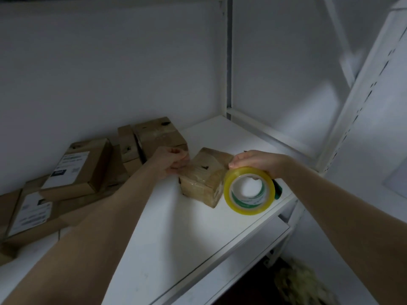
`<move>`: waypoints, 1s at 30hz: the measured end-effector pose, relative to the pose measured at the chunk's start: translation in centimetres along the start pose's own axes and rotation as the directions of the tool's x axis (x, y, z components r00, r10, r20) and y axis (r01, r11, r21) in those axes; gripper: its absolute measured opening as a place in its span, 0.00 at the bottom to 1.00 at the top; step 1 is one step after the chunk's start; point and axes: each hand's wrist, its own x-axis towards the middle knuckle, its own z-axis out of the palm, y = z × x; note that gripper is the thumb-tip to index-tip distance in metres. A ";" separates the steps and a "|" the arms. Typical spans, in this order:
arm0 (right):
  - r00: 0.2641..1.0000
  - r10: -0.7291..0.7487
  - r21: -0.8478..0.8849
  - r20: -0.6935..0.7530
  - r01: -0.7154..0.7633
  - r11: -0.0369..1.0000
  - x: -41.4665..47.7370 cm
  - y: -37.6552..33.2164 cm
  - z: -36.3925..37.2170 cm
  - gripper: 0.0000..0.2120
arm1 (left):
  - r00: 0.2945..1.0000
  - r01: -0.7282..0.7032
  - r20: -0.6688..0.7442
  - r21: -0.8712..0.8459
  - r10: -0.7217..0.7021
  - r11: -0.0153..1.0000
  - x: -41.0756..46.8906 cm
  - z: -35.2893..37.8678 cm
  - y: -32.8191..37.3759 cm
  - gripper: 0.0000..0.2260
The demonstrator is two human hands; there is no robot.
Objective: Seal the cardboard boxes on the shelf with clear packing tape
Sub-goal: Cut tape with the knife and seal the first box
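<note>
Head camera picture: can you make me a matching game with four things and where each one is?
Things:
1. tape roll
2. small box
3. labelled box
4. left hand

Places:
A. on top of the stack at the left
B. against the small box's left corner
C. held in the right hand
D. on the shelf, between both hands

Pairs: 1-C, 2-D, 3-A, 4-B

left hand [172,160]: fingers curled, pinching the tape strip at the small box's [203,179] left top edge
right hand [253,160]: grips the tape roll [250,191], upright, beside the box
shelf [176,227]: white; more boxes [83,166] stacked left
</note>
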 end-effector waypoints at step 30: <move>0.934 0.109 -0.544 -0.341 -0.291 0.787 1.7 -2.2 1.7 0.26 | 0.911 0.008 -0.393 0.321 0.126 0.947 -1.5 -0.7 -2.8 0.12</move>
